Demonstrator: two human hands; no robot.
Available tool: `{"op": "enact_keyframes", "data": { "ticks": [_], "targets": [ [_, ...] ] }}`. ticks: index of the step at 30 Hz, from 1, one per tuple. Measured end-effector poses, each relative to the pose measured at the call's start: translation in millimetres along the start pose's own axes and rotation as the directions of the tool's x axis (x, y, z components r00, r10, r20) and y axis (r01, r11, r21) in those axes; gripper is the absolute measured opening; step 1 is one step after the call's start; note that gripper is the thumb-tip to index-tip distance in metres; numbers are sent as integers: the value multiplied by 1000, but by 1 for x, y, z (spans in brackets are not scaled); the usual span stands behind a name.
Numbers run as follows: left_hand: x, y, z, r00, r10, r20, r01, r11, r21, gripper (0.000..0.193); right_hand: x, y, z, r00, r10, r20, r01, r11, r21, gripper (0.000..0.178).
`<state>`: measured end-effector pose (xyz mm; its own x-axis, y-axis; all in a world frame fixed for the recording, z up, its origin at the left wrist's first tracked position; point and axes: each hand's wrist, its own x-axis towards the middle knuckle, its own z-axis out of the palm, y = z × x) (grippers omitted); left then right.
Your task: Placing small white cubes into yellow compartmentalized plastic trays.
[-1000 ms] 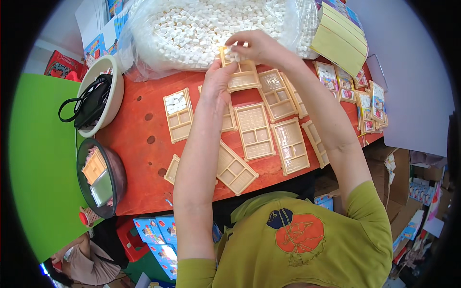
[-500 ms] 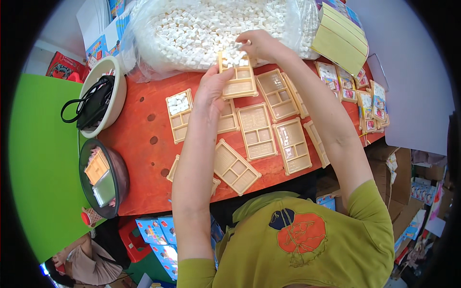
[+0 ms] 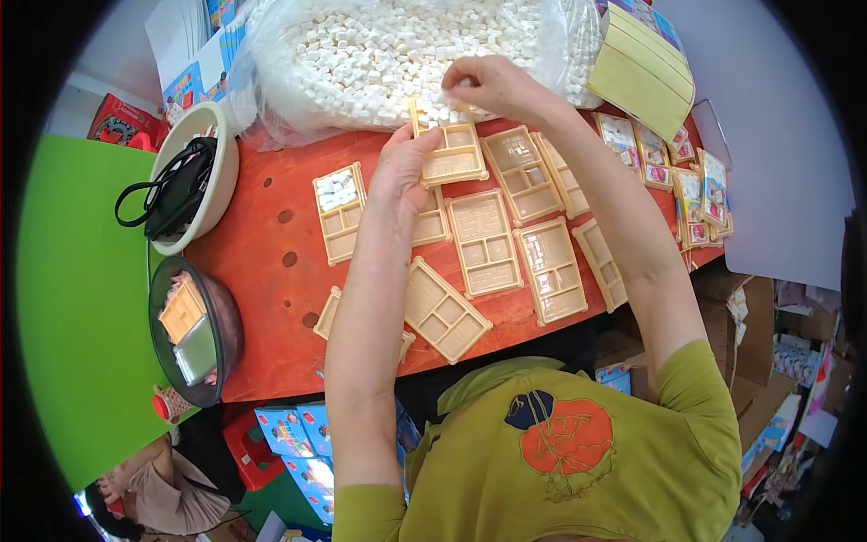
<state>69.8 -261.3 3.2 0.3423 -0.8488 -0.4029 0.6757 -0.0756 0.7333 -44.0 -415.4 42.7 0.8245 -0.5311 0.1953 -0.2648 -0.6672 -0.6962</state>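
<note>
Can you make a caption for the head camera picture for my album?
Left hand holds a tray with white cubes, right hand close by, near a clear bag.

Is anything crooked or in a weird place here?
Yes. By the near edge of the red table, one tray lies turned more sharply than the tray just beyond it. Also, a black bag sits in the white tub, perhaps an odd spot for it.

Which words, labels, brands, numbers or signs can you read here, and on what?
Nothing is clear enough to quote.
Blue boxes, lower left: print too small to read.
Red package, upper left: markings too blurred.
Packed trays, right: printing too small.
Beige tray in the left hand: no lettering visible.
</note>
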Motion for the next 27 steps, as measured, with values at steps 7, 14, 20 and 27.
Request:
{"op": "enact_keyframes", "data": {
  "ticks": [7, 14, 20, 27],
  "targets": [
    [0, -11, 18, 999, -35, 12, 34, 999, 36, 31, -12, -13, 13, 989, -113, 100, 119, 991, -53, 22],
    [-8, -7, 13, 1000, 1, 24, -3, 998, 69, 39, -6, 25, -7, 988, 30, -154, -27, 999, 26, 19],
    [-11, -7, 11, 1000, 19, 23, -21, 998, 61, 38, -16, 11, 11, 961, -188, -203, 181, 982, -56, 20],
    [-10, -14, 12, 997, 46, 55, -50, 995, 84, 36, -32, -3, 13, 937, -349, 15, 346, 923, -166, 16]
  ]
}}
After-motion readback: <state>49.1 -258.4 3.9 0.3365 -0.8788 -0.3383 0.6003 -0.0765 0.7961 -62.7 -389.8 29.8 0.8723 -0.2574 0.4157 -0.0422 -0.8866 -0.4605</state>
